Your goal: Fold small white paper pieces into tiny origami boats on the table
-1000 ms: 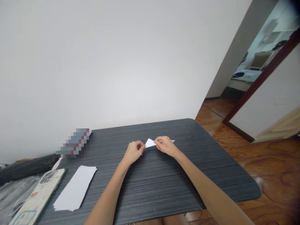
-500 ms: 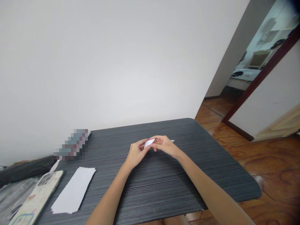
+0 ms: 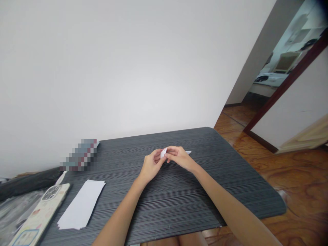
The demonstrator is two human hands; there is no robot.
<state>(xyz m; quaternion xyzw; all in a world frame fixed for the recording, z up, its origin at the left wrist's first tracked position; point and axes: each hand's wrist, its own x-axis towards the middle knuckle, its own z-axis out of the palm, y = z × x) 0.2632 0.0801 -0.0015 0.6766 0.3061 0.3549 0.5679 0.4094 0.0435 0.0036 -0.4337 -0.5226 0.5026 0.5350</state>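
Observation:
Between my two hands is a small piece of folded white paper [image 3: 163, 153], held above the table. My left hand [image 3: 151, 164] is closed on its left side, the thumb pressed along the near face. From the right, my right hand [image 3: 179, 158] pinches the same paper between thumb and fingers. Most of the fingertips and the paper's far side are hidden. Just behind my right hand a white paper tip [image 3: 189, 152] pokes out; I cannot tell whether it belongs to the held piece.
A stack of white paper sheets [image 3: 82, 205] lies at the left on the dark table [image 3: 194, 201]. Beside it are a phone in a patterned case [image 3: 42, 215], a black bundle [image 3: 30, 182] and a blurred-out item [image 3: 82, 155]. A white wall [image 3: 143, 68] stands behind the table.
The paper between my fingers has turned and now shows a narrower, more upright face. Both hands stay in nearly the same place. The view has shifted slightly.

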